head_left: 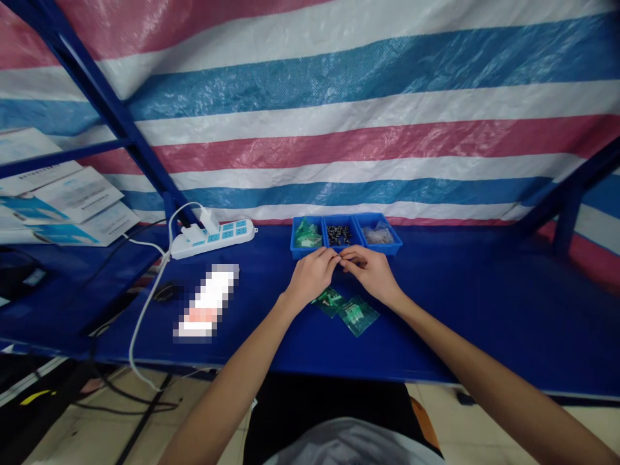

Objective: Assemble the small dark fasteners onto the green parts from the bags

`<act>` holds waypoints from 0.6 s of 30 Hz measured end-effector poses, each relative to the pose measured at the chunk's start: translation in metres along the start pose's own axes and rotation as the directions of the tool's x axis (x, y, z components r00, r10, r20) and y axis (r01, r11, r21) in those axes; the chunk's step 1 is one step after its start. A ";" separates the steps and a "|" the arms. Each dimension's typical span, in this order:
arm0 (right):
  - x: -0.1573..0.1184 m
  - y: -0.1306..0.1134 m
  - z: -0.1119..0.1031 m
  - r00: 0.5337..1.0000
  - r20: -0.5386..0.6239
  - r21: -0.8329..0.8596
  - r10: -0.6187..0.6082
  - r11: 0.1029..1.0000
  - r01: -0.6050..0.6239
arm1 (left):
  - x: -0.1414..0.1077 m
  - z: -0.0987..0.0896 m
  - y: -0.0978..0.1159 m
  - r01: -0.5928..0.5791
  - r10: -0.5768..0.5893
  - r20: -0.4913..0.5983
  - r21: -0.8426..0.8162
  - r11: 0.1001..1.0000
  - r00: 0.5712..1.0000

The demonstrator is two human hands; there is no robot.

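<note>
My left hand (314, 272) and my right hand (371, 268) meet fingertip to fingertip just in front of three blue bins. Both are closed in a pinch; whatever lies between the fingertips is too small to make out. Behind them, the left bin (293, 245) holds green plastic bags (308, 234), the middle one small black parts (339, 235), and the right one clear bags (379, 234). Below my hands, two small green bags (357, 315) with pale pieces inside lie on the blue table (436, 349); my left hand partly covers one.
A white power strip (216, 239) with plugs and a white cable sits at the back left. In front of it lies a blurred-out pale object (208, 300). White boxes (77, 200) are stacked far left. Blue frame posts (111, 110) and a striped tarp (339, 142) stand behind.
</note>
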State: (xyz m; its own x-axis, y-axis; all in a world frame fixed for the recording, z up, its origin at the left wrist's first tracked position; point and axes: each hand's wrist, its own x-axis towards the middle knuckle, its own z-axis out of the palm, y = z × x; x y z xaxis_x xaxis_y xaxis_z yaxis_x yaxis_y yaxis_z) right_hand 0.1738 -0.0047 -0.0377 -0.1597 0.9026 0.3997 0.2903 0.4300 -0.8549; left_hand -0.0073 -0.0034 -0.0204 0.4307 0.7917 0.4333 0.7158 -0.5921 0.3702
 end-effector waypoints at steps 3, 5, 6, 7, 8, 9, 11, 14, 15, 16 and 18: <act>0.001 0.000 -0.001 1.000 -0.009 0.015 0.017 1.000 -0.017 | 0.000 -0.001 0.000 -0.004 0.004 0.003 -0.015 1.000 1.000; 0.001 -0.001 -0.001 0.999 -0.010 0.024 0.034 0.999 -0.034 | 0.000 -0.001 0.000 -0.008 0.008 0.006 -0.012 1.000 1.000; 0.001 -0.002 -0.001 0.999 -0.008 0.037 0.044 0.998 -0.043 | 0.000 -0.001 -0.001 -0.010 0.010 0.007 -0.008 1.000 1.000; 0.001 -0.003 -0.002 0.999 -0.005 0.060 0.054 0.997 -0.053 | 0.000 -0.002 -0.001 -0.012 0.012 0.009 -0.002 1.000 1.000; 0.001 -0.005 -0.002 0.998 0.001 0.092 0.064 0.994 -0.064 | 0.000 -0.002 -0.001 -0.016 0.016 0.013 0.004 1.000 1.000; 0.001 -0.006 -0.002 0.997 0.010 0.127 0.073 0.989 -0.074 | 0.000 -0.002 -0.001 -0.020 0.019 0.018 0.012 1.000 1.000; 0.002 -0.008 -0.002 0.995 0.037 0.188 0.092 0.977 -0.097 | 0.000 -0.002 0.000 -0.028 0.027 0.038 0.027 0.999 0.999; 0.003 -0.010 -0.003 0.988 0.069 0.230 0.137 0.962 -0.149 | -0.001 -0.002 0.001 -0.048 0.044 0.080 0.048 0.998 0.996; 0.004 -0.011 -0.004 0.985 0.072 0.238 0.157 0.956 -0.170 | -0.001 -0.002 0.001 -0.053 0.048 0.091 0.053 0.997 0.995; 0.004 -0.011 -0.005 0.981 0.070 0.245 0.178 0.951 -0.190 | -0.001 -0.002 0.001 -0.058 0.052 0.098 0.055 0.997 0.994; 0.006 -0.012 -0.007 0.974 0.049 0.266 0.220 0.938 -0.225 | -0.001 -0.003 0.002 -0.058 0.053 0.100 0.050 0.997 0.994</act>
State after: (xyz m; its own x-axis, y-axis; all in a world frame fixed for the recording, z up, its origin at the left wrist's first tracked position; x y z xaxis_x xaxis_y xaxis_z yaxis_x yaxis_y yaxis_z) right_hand 0.1763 -0.0046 -0.0227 -0.1377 0.9730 0.1854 0.0576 0.1947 -0.9792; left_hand -0.0080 -0.0059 -0.0174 0.5209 0.7704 0.3677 0.7160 -0.6288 0.3033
